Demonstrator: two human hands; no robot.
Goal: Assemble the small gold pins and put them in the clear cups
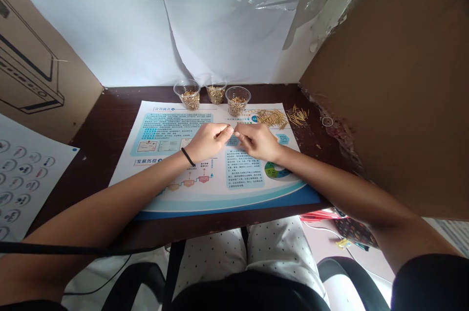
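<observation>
My left hand (210, 142), with a black band at the wrist, and my right hand (258, 141) meet above the printed sheet (172, 120). Thumb and fingers are pinched together on both, their tips almost touching. Whatever sits between them is too small and hidden to make out. Just beyond my right hand lies a pile of thin gold-coloured pins (271, 118). Behind the hands stand three clear plastic cups: a left cup (187, 97), a middle cup (216, 93) and a right cup (238, 102), each partly filled with small gold-coloured metal pieces.
More loose pins (298, 115) lie on the dark table (120, 100) right of the sheet. Cardboard panels, one on the left (40, 52) and one on the right (395, 91), flank the workspace. A second printed sheet (32, 169) rests at the left, and a white backing (227, 32) closes the rear.
</observation>
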